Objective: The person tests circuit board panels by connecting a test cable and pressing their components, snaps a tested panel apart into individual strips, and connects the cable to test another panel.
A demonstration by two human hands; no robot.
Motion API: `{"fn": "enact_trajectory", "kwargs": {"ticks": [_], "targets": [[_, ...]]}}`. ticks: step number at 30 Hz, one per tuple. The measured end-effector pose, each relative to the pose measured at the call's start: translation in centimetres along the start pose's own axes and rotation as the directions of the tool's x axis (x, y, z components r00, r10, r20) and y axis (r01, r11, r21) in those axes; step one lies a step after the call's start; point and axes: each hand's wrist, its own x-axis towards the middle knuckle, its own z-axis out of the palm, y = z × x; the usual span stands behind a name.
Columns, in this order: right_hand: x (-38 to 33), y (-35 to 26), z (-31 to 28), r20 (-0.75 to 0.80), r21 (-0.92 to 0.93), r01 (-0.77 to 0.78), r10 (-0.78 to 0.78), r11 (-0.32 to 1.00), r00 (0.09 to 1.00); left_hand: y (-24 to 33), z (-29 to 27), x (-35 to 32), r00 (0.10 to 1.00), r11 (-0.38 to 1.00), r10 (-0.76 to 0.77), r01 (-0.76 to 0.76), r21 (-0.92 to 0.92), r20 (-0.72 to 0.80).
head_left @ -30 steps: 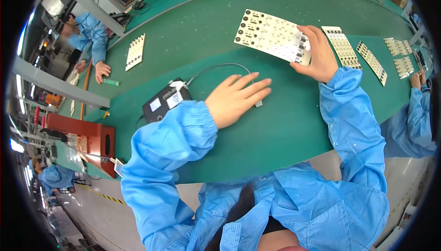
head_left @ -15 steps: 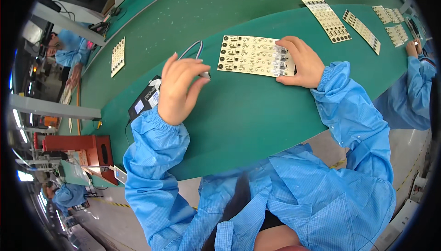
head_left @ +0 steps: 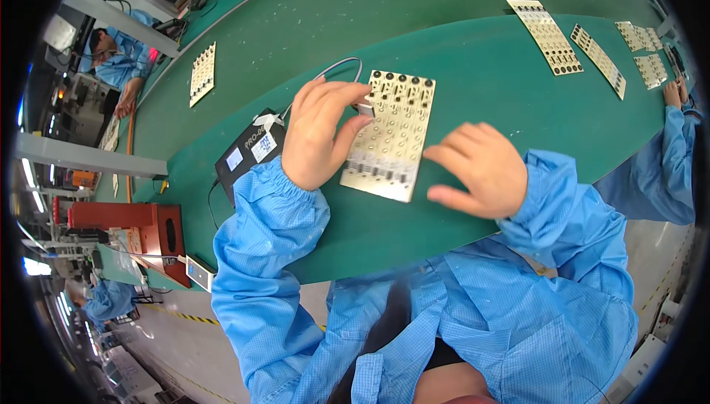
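Observation:
A cream circuit board panel (head_left: 393,141) lies on the green mat, its row of round black parts at the far end. Pinched between the thumb and fingers of my left hand (head_left: 318,130) is a small cable connector (head_left: 366,110), over the panel's left edge; whether it touches the panel I cannot tell. From it a thin grey cable (head_left: 346,61) loops back toward a black box (head_left: 250,149) with a small lit screen. My right hand (head_left: 484,171) is just off the panel's right side, fingers apart and holding nothing.
More board panels lie at the far right, the closest a long one (head_left: 546,38) beside a narrow strip (head_left: 599,60). Another panel (head_left: 203,75) is at the far left. A red metal stand (head_left: 166,237) occupies the left end. Co-workers sit at both sides.
The panel has turned about a quarter turn and come nearer. My right hand has let go of it and moved nearer. My left hand has moved right with the connector, over to the panel.

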Motion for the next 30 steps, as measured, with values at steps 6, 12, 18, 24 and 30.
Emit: {"fn": "enact_trajectory", "kwargs": {"ticks": [6,12,18,24,30], "targets": [[5.6,3.3,1.2,0.116,0.617,-0.254,0.233,0.745,0.965,0.7,1.1,-0.5,0.997,0.997,0.026,-0.02,-0.071,0.074],[9.4,4.6,3.3,0.433,0.733,-0.524,0.297,0.434,0.851,-0.6,3.0,-0.7,0.996,0.983,-0.064,0.074,-0.169,0.066],[8.7,8.8,2.3,0.466,0.805,-0.546,0.324,0.231,0.823,2.2,1.8,-2.5,0.969,0.985,-0.151,0.131,0.11,0.198],[10.3,11.8,3.9,0.399,0.801,-0.434,0.172,0.413,0.901,2.9,1.9,-5.1,0.906,0.98,-0.188,0.146,0.136,0.379],[11.9,12.2,5.6,0.325,0.828,-0.388,0.219,0.405,0.92,0.2,-0.6,-5.9,0.807,0.989,-0.087,0.138,-0.043,0.584]]}}
